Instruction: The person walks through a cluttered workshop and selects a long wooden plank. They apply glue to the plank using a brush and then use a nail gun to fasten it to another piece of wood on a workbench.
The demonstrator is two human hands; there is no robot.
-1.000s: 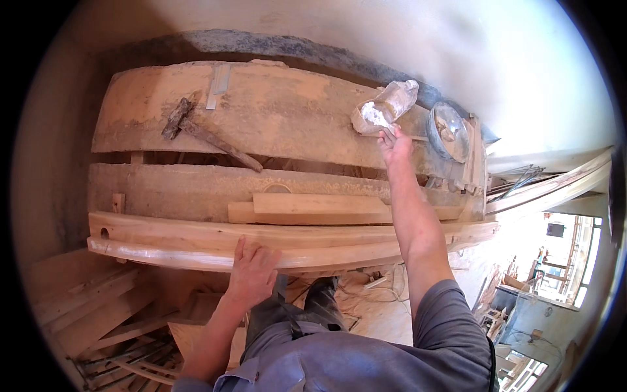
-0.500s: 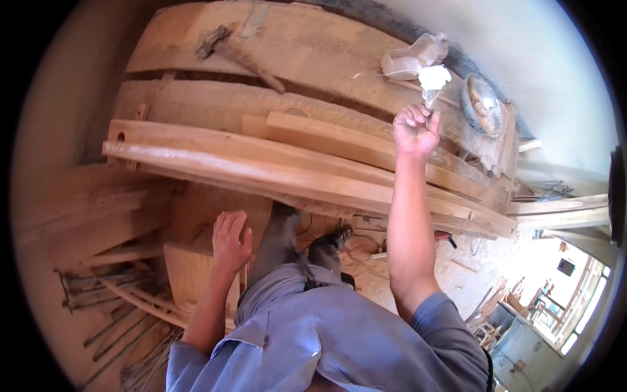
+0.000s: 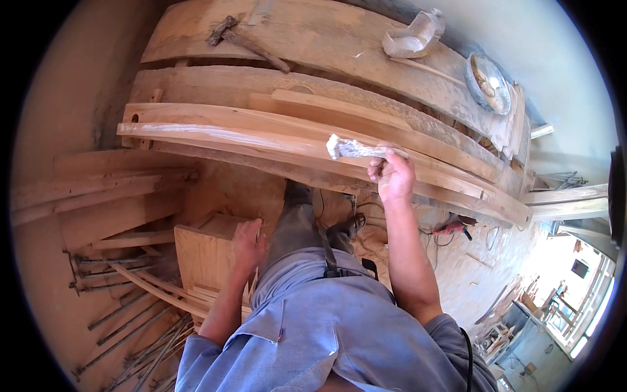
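Observation:
My right hand [image 3: 396, 175] grips the handle of a brush [image 3: 356, 149] whose head is loaded with thick white paste. It hangs level over the long wooden beam [image 3: 261, 140], its head pointing left. A wet white streak runs along the beam's front edge on the left part. Down by my left side, my left hand [image 3: 248, 247] hangs with loosely bent fingers and no visible object in it. It is nearest to a light wooden panel [image 3: 202, 258]; whether it touches the panel I cannot tell.
On the plank workbench [image 3: 313, 39] lie a hammer [image 3: 245, 42], an open whitish container [image 3: 413, 40] and a round basin [image 3: 488, 85]. Metal clamps [image 3: 130, 317] and curved strips stand at lower left. A red power tool [image 3: 450, 227] and cables lie on the floor at right.
My right hand has come from the container down and left to the beam, the brush turning from upright to level. My left hand has shifted slightly right and down.

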